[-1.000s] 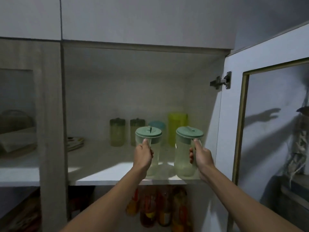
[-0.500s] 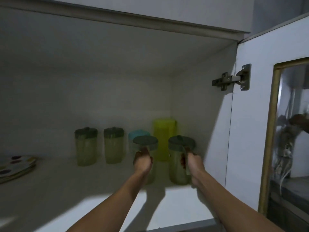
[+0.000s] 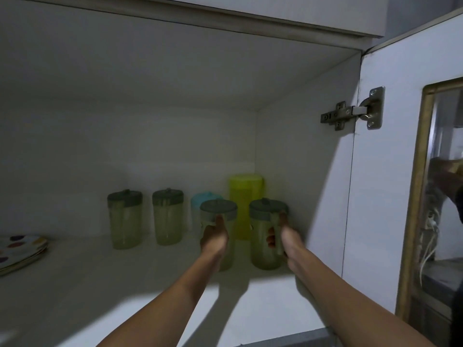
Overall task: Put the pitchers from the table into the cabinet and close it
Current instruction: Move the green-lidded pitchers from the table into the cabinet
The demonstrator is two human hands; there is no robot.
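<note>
Cabinet shelf point(image 3: 105, 284), both hands' fingers point(image 3: 271, 237) wrapping pitcher handles

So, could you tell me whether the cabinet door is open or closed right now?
Open. The cabinet door is swung out to the right on its hinge, leaving the shelf inside exposed.

My left hand point(image 3: 214, 235) and right hand point(image 3: 288, 236) each grip a green-lidded pitcher point(image 3: 218, 221) point(image 3: 263, 236) on the shelf point(image 3: 100, 284) (two more pitchers point(image 3: 124, 219) point(image 3: 167, 216) stand left of my hands).
</note>
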